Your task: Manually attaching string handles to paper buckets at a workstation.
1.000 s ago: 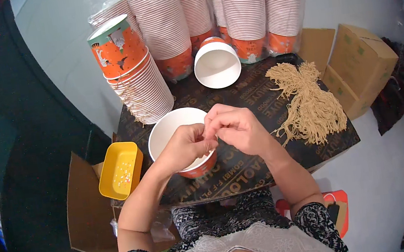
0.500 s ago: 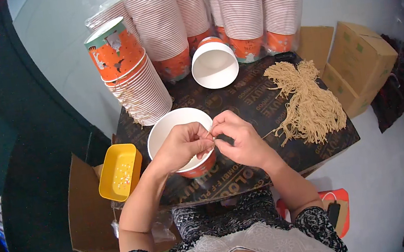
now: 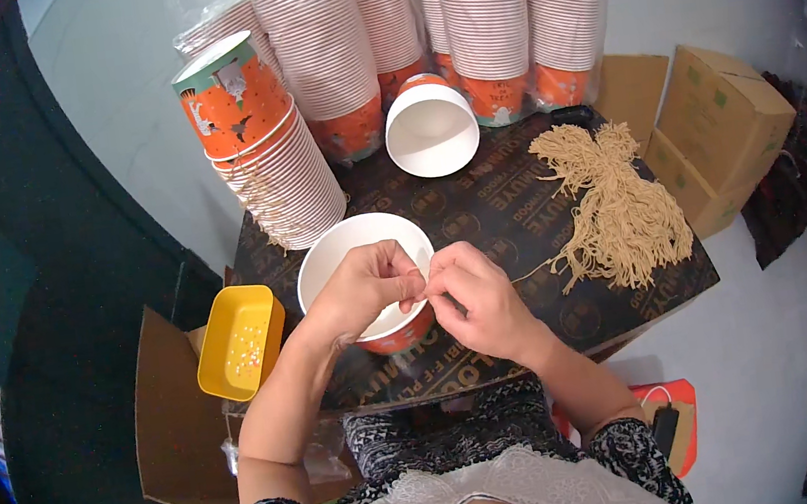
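Note:
My left hand and my right hand meet fingertip to fingertip above the right rim of a white-lined orange paper bucket. Thumb and forefinger of the left are pinched together; what they hold is too small to make out. The right fingers are curled closed, and a tan cord runs from behind this hand toward a tied bundle of tan cords on the table's right. Left of the bucket is a yellow tray with small pale bits in it.
A leaning stack of orange paper buckets has cords hanging down its side. Behind, several plastic-wrapped bucket stacks line the wall, with one bucket lying on its side before them. Cardboard boxes stand right of the dark table.
My right hand has lowered slightly and its fingers have curled in closer. The left fingertips have drawn nearer together. The tray, bundle and stacks stay put.

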{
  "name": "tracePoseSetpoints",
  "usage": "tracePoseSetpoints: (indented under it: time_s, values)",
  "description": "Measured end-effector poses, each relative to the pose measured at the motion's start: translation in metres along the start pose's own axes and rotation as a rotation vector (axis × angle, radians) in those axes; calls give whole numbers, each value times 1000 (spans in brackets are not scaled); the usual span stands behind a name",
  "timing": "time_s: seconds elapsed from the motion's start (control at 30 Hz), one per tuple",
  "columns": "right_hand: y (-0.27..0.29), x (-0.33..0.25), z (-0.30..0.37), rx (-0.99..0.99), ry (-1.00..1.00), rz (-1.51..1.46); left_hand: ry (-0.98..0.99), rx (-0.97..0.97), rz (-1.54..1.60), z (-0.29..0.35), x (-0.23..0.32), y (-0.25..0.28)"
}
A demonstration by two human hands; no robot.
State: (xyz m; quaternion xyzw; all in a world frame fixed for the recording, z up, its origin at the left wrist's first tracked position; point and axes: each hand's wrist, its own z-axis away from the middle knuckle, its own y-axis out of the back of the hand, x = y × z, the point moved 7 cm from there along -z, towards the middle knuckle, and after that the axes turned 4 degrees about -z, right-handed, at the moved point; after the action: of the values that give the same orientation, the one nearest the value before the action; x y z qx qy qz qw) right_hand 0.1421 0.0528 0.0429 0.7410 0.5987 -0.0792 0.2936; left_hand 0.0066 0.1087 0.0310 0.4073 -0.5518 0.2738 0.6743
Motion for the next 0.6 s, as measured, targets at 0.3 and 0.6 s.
tracePoseSetpoints:
  time_s: [0.3,0.6]
  values:
    - [-4,28,2,-25,-128,-62,-133,55,-234,6,2,-5]
    - [-4,27,2,-6,-117,-79,-570,377,-924,33,42,-30]
